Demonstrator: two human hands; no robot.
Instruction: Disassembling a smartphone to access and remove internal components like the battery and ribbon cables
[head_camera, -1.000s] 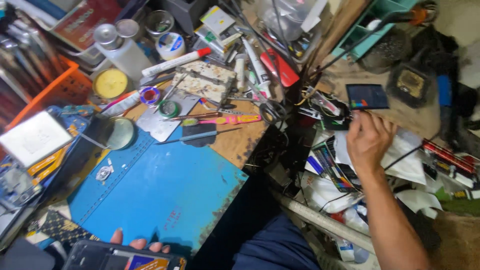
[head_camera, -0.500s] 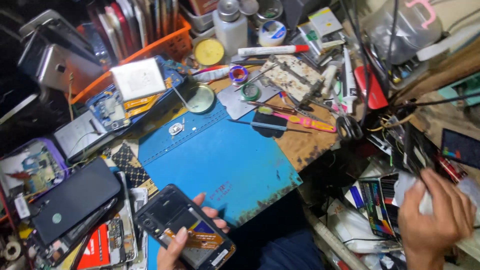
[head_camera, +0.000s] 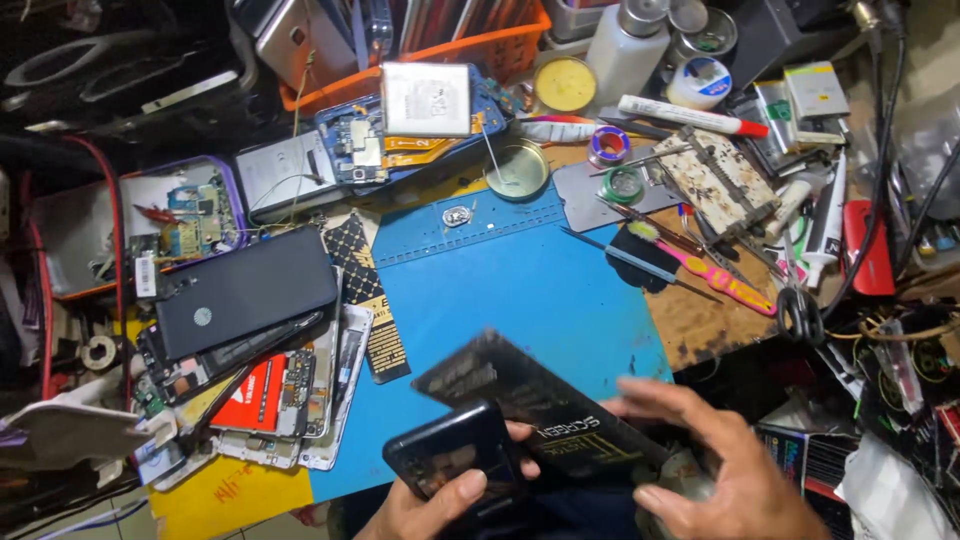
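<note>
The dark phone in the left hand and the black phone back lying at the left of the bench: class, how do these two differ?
The dark phone is gripped in the left hand above the blue mat; the black phone back lies untouched on a stack of opened phones. The held one looks blurred and glossy; the lying one is sharp, matt, with a round mark. Both are dark, rounded rectangles.

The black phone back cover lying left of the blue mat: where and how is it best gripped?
Probably across the two long edges of the black back cover, from above. It lies flat atop a stack of phone parts, tilted, both long edges exposed.
</note>
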